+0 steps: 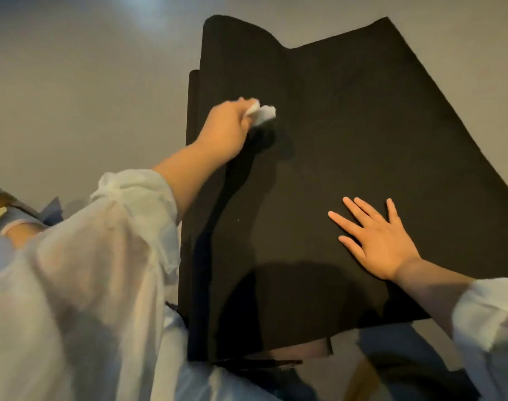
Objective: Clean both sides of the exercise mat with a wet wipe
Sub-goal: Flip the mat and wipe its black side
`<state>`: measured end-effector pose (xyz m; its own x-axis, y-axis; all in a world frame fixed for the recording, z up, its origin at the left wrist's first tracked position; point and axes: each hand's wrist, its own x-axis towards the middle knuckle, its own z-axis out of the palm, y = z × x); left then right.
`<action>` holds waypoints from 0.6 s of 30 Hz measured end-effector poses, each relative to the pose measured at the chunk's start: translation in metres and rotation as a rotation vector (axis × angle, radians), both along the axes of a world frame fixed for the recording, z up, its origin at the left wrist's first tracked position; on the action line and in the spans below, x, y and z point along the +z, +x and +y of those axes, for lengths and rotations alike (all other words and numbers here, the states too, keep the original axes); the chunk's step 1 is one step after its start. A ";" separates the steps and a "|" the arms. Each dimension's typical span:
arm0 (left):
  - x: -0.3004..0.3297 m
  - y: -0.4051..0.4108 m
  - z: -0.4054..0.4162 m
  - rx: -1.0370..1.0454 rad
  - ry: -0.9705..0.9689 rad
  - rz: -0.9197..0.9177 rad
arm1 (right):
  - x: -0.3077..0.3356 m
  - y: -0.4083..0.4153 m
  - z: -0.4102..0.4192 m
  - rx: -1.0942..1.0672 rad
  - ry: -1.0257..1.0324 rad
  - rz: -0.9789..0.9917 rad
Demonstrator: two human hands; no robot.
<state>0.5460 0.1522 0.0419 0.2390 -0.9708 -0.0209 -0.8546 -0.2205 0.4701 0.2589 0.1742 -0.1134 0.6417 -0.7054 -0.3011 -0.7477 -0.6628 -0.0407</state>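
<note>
- A loose, sheer white sleeve [96, 256] fills the lower left, nearest the camera; its thin fabric is bunched into soft folds at the forearm.
- A second white sleeve [490, 322] of the same gauzy cloth is seen at the lower right edge.
- Pale blue clothing [247, 383] is seen along the bottom, below the mat's near edge.
- The mat [348, 134] is spread over a smooth grey floor [88, 82]. It is black and matte, with a fine, slightly fuzzy surface, and its outline widens toward the camera.
- The mat's left edge is doubled over into a long, narrow fold, with a rounded curl at the far left corner.
- The left hand [226, 131] is stretched out to the far left part of the mat, beside the fold. A wipe [264, 114] is gripped in its curled fingers.
- The wipe is white, crumpled into an uneven wad, and is pressed against the mat's surface.
- The right hand [374, 241] is laid palm-down on the near right part of the mat, fingers straight and splayed wide; nothing is held in it.
- The two hands are set well apart.
- Dark shadows are cast on the mat under the left arm and near the bottom edge.
</note>
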 end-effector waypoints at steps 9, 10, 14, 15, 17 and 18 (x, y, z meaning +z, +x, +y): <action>-0.063 0.020 -0.056 -0.077 0.286 -0.390 | -0.007 0.000 -0.006 0.007 -0.065 -0.062; -0.067 0.020 -0.049 -0.073 0.323 -0.347 | -0.007 -0.001 -0.006 0.011 -0.051 -0.056; -0.061 0.022 -0.018 -0.182 0.333 -0.229 | -0.006 -0.001 -0.006 0.000 -0.006 -0.048; -0.059 0.023 -0.005 -0.224 0.334 -0.205 | -0.005 0.000 -0.005 0.000 -0.006 -0.049; -0.056 0.023 0.029 -0.280 0.356 -0.157 | -0.003 0.000 -0.005 -0.008 0.005 -0.059; -0.056 0.020 0.047 -0.300 0.361 -0.130 | -0.003 -0.001 -0.005 -0.014 0.022 -0.053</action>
